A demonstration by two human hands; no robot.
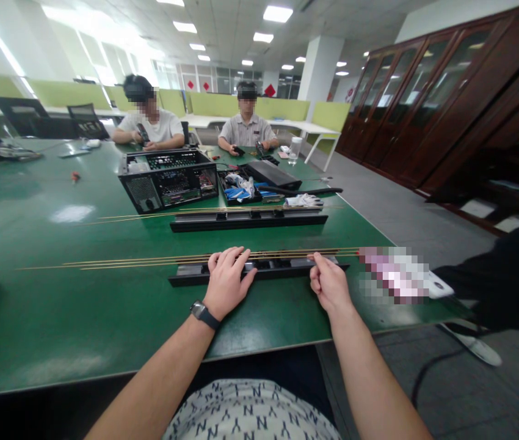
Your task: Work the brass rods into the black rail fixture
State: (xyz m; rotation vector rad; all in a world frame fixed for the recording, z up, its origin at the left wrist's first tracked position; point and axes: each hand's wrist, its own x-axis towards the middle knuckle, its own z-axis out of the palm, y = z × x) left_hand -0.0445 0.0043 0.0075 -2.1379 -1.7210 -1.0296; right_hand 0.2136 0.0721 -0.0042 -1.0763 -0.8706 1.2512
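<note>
Now, head view | writing: repeated "NY" marks on shirt (pixel 250 412) | left hand (pixel 228 282) flat, fingers spread, pressing thin brass rods (pixel 149 260) onto black rail (pixel 259 269) near table (pixel 80 324) front edge | right hand (pixel 330 284) pinched narrow on rods' right part | beyond: second rail (pixel 248 219), open computer case (pixel 168 178), two seated people | nothing blocks hands

Thin brass rods (pixel 149 261) lie lengthwise across a black rail (pixel 278 267).

The green table (pixel 58 318) bears brass rods (pixel 126 261), black rails (pixel 250 220) and a computer case (pixel 168 178).
</note>
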